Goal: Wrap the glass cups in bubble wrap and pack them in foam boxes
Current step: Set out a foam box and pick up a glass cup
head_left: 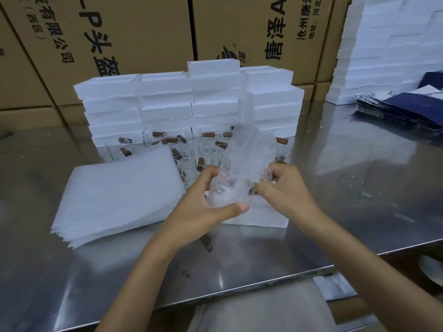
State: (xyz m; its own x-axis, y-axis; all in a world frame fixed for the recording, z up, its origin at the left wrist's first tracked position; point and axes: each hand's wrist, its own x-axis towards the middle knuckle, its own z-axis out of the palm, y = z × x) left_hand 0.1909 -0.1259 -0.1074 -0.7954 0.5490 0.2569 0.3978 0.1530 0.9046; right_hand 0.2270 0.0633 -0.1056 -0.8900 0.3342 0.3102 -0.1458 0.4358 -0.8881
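We hold clear glass cup (221,188), half rolled in transparent bubble wrap sheet (247,149), above steel desk (359,164); left hand (203,202), right hand (285,188) both gripping. Risk: loose upper flap unrolls, cup slips onto white foam box (263,215).

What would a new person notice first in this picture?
First, the two hands at the centre: the left hand and the right hand hold a clear glass cup half rolled in transparent bubble wrap. Behind them stands a wall of stacked white foam boxes, with many unwrapped clear glass cups with brown handles in front. A pile of white foam sheets lies left.
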